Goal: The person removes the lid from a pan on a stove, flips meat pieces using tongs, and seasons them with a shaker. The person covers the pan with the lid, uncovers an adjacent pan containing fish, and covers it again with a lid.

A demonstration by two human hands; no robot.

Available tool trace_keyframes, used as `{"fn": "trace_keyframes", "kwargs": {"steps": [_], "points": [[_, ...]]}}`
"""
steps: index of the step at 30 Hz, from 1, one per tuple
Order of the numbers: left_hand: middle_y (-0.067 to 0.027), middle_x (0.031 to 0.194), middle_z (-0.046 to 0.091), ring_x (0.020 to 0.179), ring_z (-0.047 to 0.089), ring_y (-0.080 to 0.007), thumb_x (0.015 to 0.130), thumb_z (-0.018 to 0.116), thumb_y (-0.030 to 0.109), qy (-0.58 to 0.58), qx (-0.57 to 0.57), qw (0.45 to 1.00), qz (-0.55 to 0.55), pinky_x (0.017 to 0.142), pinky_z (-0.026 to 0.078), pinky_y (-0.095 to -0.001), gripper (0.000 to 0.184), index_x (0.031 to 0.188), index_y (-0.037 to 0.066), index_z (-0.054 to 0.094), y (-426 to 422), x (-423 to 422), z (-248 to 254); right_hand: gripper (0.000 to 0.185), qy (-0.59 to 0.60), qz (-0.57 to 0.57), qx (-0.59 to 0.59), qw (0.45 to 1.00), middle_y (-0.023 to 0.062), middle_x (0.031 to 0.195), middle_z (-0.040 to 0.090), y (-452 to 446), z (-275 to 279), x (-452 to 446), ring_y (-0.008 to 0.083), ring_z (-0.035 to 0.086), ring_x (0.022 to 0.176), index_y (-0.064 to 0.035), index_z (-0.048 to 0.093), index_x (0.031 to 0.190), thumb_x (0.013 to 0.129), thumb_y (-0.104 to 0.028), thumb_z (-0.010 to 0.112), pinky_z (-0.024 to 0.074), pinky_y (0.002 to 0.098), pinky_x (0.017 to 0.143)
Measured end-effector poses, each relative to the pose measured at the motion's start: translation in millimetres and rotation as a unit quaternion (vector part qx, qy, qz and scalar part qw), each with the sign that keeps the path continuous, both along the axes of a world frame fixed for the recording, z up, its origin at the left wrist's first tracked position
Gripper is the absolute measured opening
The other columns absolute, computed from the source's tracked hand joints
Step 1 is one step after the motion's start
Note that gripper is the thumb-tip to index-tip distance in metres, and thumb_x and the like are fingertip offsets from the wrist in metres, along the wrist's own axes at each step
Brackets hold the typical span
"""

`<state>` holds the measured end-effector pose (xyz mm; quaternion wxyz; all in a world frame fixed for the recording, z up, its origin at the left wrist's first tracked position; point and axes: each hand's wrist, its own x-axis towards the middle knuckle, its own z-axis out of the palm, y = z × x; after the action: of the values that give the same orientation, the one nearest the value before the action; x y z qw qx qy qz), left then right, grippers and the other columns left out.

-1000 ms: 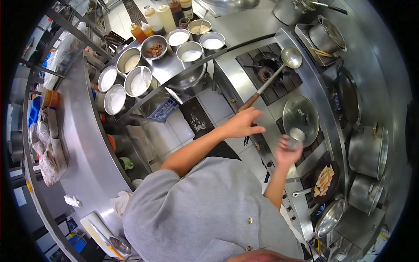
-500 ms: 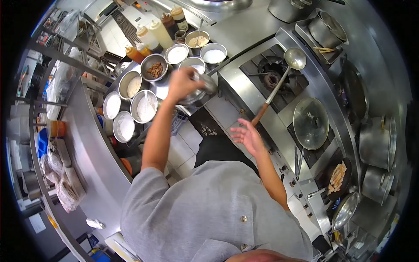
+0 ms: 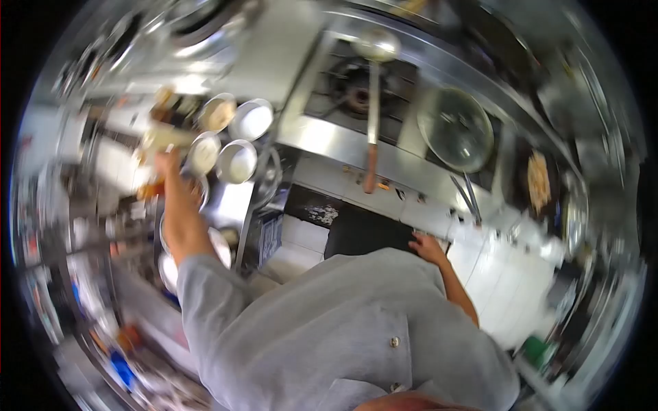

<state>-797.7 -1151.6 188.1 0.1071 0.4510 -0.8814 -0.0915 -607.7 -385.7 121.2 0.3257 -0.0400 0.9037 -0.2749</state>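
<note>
My left hand [image 3: 166,162] reaches to the far left, at the lower end of a blurred pale squeeze bottle [image 3: 164,139]; its fingers are smeared, so the grip is unclear. Just right of it are metal bowls, one with white contents [image 3: 238,163] and another with pale contents [image 3: 203,154]. My right hand [image 3: 427,247] hangs low beside my body, fingers apart and nothing visible in it. It is below the stove front, near a pair of tongs [image 3: 468,198].
A ladle [image 3: 373,123] lies across the burner [image 3: 356,92], its wooden handle sticking out past the stove edge. A glass lid [image 3: 456,129] sits right of it. A pan holds food strips [image 3: 539,181] farther right.
The view has turned toward the right. My left hand has gone from the metal bowls to the bottles, without the metal cup seen in it earlier. My right hand has lowered to my side.
</note>
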Motion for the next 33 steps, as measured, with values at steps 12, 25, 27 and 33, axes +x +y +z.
{"fn": "trace_keyframes", "kwargs": {"steps": [12,25,27,33], "points": [[-0.0167,0.094,0.060,0.080,0.057,-0.0276,0.068,0.056,0.046,-0.074,0.164,0.980,-0.081,0.074,0.045,-0.0349,0.055,0.093,-0.003,0.060,17.7,-7.7,-7.1,0.030,0.404,-0.297,0.075,0.862,0.0165,0.094,0.054,42.0,86.3,-183.7,0.0341,0.053,0.085,-0.0082,0.053,0.104,0.075,-0.016,0.052,0.0443,0.0411,0.073],[-0.0241,0.098,0.052,0.089,0.050,-0.0349,0.078,0.053,0.039,0.086,-0.094,0.974,-0.186,0.079,0.039,-0.0425,0.054,0.109,-0.005,0.047,172.3,128.9,72.4,0.039,0.300,-0.168,0.120,0.931,0.0214,0.102,0.047,62.4,115.0,-297.3,0.0354,0.052,0.095,-0.0192,0.049,0.112,0.074,-0.016,0.054,0.0432,0.0408,0.079],[-0.0247,0.098,0.051,0.090,0.050,-0.0347,0.078,0.053,0.037,0.110,-0.050,0.980,-0.156,0.079,0.039,-0.0424,0.054,0.108,-0.007,0.046,184.7,158.7,66.9,0.036,0.333,-0.180,0.114,0.919,0.0219,0.099,0.048,80.7,123.5,-293.7,0.0362,0.052,0.094,-0.0200,0.050,0.108,0.073,-0.019,0.056,0.0432,0.0412,0.077],[-0.0269,0.095,0.053,0.087,0.052,-0.0366,0.075,0.057,0.032,0.111,0.067,0.991,-0.026,0.076,0.040,-0.0439,0.052,0.102,-0.011,0.047,271.3,215.8,64.6,0.032,0.424,-0.320,0.079,0.844,0.0148,0.091,0.058,191.1,195.1,-267.0,0.0323,0.055,0.088,-0.0210,0.054,0.102,0.070,-0.023,0.057,0.0446,0.0419,0.073]]}}
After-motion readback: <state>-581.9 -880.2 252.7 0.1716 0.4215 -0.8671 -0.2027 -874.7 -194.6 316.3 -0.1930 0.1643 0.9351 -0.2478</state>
